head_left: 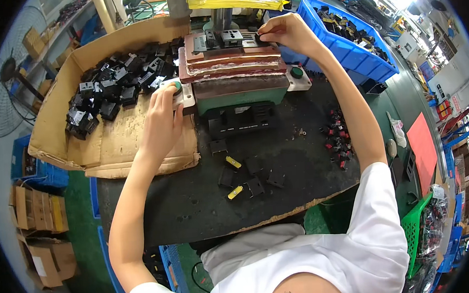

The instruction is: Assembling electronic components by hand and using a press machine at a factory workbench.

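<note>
My left hand (160,121) rests its stretched fingertips at the green push button (176,86) on the press's left side, holding nothing. My right hand (291,31) reaches to the right end of the press bed, thumb and fingers pinched at a small black part (263,38). The fingers partly hide that part. Between the hands, a metal fixture plate (200,43) tops the stacked brown boards (229,66) of the press. A black-and-silver socket piece (231,37) sits on the plate, below the press ram (222,19).
A cardboard box (114,159) of black socket parts stands left. A blue bin (366,66) of parts is at the back right. A second green button (296,72), a black panel (242,119), yellow pieces (235,192) and small red-and-black parts (337,135) lie around the black table (163,215).
</note>
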